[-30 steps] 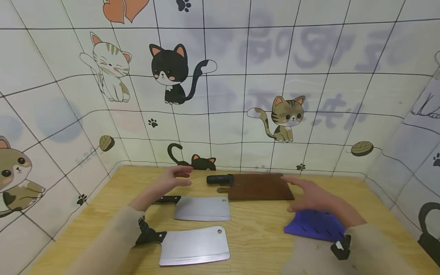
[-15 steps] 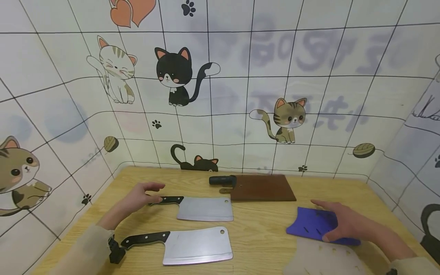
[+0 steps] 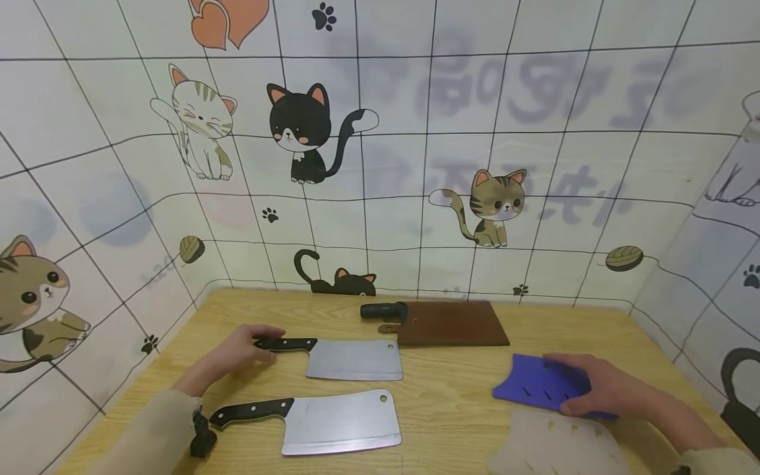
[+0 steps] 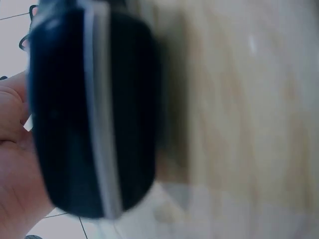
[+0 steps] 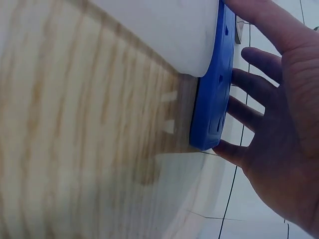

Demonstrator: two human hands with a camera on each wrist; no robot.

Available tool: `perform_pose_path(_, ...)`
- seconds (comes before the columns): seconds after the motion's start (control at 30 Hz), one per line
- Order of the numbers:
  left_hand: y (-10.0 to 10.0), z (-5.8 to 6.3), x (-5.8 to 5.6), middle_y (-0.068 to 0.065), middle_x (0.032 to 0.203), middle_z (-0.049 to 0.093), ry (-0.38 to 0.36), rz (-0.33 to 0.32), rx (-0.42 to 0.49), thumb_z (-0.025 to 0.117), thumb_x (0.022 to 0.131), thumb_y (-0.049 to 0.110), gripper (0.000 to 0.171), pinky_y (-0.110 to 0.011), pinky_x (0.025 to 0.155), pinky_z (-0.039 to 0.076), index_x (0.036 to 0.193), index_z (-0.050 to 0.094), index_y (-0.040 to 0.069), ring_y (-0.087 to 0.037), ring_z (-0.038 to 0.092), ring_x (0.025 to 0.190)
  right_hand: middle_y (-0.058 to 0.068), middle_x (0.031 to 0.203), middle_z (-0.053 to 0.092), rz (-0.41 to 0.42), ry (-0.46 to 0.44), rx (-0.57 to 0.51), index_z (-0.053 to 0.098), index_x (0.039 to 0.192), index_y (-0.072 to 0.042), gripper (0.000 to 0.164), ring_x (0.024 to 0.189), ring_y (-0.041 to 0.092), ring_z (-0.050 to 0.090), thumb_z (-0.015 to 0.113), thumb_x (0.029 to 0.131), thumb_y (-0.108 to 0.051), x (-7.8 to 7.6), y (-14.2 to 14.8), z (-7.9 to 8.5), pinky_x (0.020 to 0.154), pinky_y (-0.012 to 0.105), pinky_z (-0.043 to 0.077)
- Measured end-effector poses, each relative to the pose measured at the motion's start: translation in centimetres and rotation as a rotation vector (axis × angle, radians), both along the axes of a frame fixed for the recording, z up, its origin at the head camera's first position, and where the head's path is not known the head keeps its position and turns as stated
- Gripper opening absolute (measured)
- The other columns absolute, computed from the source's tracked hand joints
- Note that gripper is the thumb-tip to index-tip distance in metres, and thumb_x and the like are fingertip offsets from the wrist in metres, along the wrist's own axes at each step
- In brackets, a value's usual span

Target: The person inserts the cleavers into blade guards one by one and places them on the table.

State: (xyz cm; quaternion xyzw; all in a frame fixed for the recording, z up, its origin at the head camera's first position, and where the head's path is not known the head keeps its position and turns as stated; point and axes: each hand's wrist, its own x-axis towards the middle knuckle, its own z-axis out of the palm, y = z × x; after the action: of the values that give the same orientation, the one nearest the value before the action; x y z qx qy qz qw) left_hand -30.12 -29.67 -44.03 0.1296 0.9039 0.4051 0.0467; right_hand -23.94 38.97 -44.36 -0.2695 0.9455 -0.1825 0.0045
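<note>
My left hand (image 3: pixel 240 356) holds the end of the black handle (image 3: pixel 291 344) of the farther cleaver (image 3: pixel 355 360), fingers over it and thumb on the near side. The nearer cleaver (image 3: pixel 341 422) lies parallel in front, its riveted handle by my left wrist. A blurred black handle end (image 4: pixel 99 109) fills much of the left wrist view and hides part of the hand. At the right, my right hand (image 3: pixel 611 386) grips across a blue slotted plastic blade cover (image 3: pixel 528 380). The right wrist view has its fingertips along one edge of the cover (image 5: pixel 214 94).
A brown flat sheath (image 3: pixel 454 323) with a black handle (image 3: pixel 382 311) lies at the table's back. Just in front of the blue cover is a whitish slotted cover (image 3: pixel 555 442). Walls with printed cats enclose the wooden table (image 3: pixel 442 389) at the back and sides.
Both hands have come down and apart from above the table. My left fingers have settled on the farther cleaver's handle, my right hand on the blue cover. The cleavers and covers lie much as before.
</note>
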Motion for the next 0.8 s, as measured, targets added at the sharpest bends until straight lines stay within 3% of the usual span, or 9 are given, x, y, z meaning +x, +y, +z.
perform_pose_path(0.23, 0.5, -0.4, -0.4, -0.023, 0.128, 0.064, 0.038, -0.024, -0.038, 0.082, 0.081, 0.001, 0.042, -0.061, 0.105, 0.039, 0.123, 0.072, -0.002, -0.045, 0.054, 0.124, 0.023, 0.136, 0.059, -0.006, 0.006, 0.017, 0.056, 0.142, -0.002, 0.087, 0.12, 0.045, 0.054, 0.091, 0.069, -0.034, -0.5, -0.3, -0.2, 0.09, 0.042, 0.047)
perform_pose_path(0.47, 0.5, -0.5, -0.5, -0.016, 0.118, 0.065, 0.083, -0.031, -0.083, 0.083, 0.082, 0.003, 0.028, -0.056, 0.098, 0.044, 0.109, 0.078, 0.001, -0.039, 0.057, 0.113, 0.031, 0.138, 0.054, -0.043, -0.059, -0.026, 0.051, 0.144, 0.004, 0.095, 0.124, 0.054, 0.05, 0.093, 0.069, -0.035, -0.7, -0.4, -0.2, 0.092, 0.063, 0.042)
perform_pose_path(0.67, -0.5, -0.2, -0.3, -0.009, 0.112, 0.072, 0.048, -0.069, -0.086, 0.085, 0.081, 0.01, 0.03, -0.04, 0.088, 0.048, 0.11, 0.078, 0.006, -0.025, 0.061, 0.102, 0.022, 0.134, 0.06, -0.041, 0.013, -0.015, 0.059, 0.139, -0.001, 0.091, 0.119, 0.043, 0.054, 0.094, 0.062, -0.035, -0.7, -0.8, -0.2, 0.088, 0.05, 0.045)
perform_pose_path(0.8, -1.1, 0.4, -0.1, -0.007, 0.111, 0.074, 0.023, -0.144, -0.065, 0.086, 0.08, 0.013, 0.033, -0.032, 0.087, 0.048, 0.111, 0.078, 0.005, -0.023, 0.062, 0.102, 0.022, 0.133, 0.06, -0.058, 0.036, 0.018, 0.06, 0.137, 0.001, 0.093, 0.119, 0.045, 0.053, 0.093, 0.058, -0.034, -0.8, -1.1, -0.1, 0.087, 0.053, 0.046)
